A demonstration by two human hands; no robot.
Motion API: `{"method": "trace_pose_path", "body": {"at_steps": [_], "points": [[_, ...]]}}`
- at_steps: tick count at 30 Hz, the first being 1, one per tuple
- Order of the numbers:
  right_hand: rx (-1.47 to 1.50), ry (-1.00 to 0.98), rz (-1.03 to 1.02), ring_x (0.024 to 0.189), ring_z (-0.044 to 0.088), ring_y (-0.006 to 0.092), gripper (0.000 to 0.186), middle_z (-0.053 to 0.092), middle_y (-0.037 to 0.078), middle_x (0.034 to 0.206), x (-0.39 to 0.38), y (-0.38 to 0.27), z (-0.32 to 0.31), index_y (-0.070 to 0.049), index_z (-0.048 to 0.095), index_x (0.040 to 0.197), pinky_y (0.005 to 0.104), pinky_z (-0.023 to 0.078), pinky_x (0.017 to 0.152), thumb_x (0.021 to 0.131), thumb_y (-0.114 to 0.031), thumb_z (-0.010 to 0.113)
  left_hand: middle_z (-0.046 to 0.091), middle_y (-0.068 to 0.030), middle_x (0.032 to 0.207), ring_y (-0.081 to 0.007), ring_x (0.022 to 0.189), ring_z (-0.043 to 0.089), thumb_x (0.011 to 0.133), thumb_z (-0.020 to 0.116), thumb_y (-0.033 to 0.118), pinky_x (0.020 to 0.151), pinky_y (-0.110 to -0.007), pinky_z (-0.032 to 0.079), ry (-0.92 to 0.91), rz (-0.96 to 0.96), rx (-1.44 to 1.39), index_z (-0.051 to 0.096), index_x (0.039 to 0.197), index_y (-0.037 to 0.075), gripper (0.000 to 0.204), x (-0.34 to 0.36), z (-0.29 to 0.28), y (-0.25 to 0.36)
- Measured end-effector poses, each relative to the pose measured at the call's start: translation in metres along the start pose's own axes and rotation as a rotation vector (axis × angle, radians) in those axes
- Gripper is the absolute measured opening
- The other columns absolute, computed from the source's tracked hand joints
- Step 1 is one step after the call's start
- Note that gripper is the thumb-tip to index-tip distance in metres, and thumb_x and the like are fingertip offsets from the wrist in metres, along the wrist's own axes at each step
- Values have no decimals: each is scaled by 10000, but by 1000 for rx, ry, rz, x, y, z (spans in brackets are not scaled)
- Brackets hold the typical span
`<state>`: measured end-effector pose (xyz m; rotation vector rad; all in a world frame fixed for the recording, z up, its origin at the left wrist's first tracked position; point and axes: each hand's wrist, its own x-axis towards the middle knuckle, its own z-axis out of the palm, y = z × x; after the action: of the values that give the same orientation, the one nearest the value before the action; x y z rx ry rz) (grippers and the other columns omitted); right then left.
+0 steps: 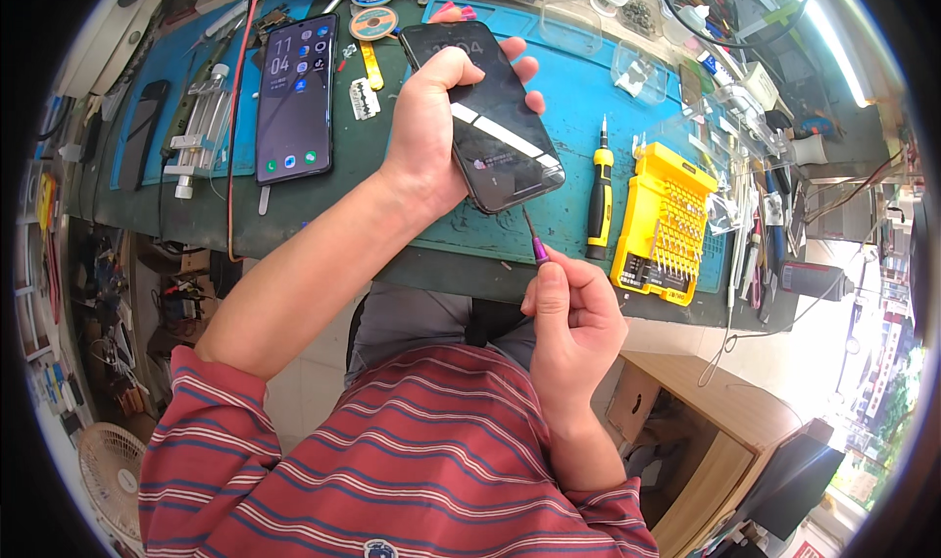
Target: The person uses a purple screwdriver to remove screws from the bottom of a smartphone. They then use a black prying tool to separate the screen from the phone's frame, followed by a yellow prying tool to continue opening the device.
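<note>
My left hand [428,131] is wrapped round a black smartphone [498,92], its thumb lying over the glass and fingertips showing at the far edge. The phone's screen is lit, with a bright reflection across it. In my right hand [576,328] a thin screwdriver [538,248] with a purple collar is pinched between thumb and fingers. Its tip points up toward the phone's lower edge; I cannot tell whether it touches. A second smartphone [296,102] with a lit screen lies to the left. To the right are a yellow-and-black screwdriver [600,190] and a yellow bit case [667,220].
Blue work mats [573,77] cover the dark green bench top. A metal clamp fixture [204,126], a dark phone-shaped part [145,131], a razor blade [365,100] and solder spools [373,23] lie at left. Tweezers and hand tools [760,244] crowd the right end. A red cable [232,146] crosses the left side.
</note>
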<state>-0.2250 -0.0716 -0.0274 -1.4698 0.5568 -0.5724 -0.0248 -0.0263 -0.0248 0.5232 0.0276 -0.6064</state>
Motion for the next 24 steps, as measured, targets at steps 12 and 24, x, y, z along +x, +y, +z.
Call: {"method": "trace_pose_path", "body": {"at_steps": [12,24], "points": [[-170,30,-134,641,584,35,154,667,13,793,-1,9,0,41,711,1112,191,451,569,976,-30,699,598,-223,1252,-315,1047,637,840,449,15,860,-508,575,-1,35,42,460,1374,175,558,-1,0,0],[-310,51,-243,637,570,39,177,676,22,794,1,10,1,24,721,1121,201,445,577,955,-34,728,606,-221,1234,-315,1049,637,836,442,5,866,-505,571,0,7,18,451,1389,181,580,0,-2,1]]}}
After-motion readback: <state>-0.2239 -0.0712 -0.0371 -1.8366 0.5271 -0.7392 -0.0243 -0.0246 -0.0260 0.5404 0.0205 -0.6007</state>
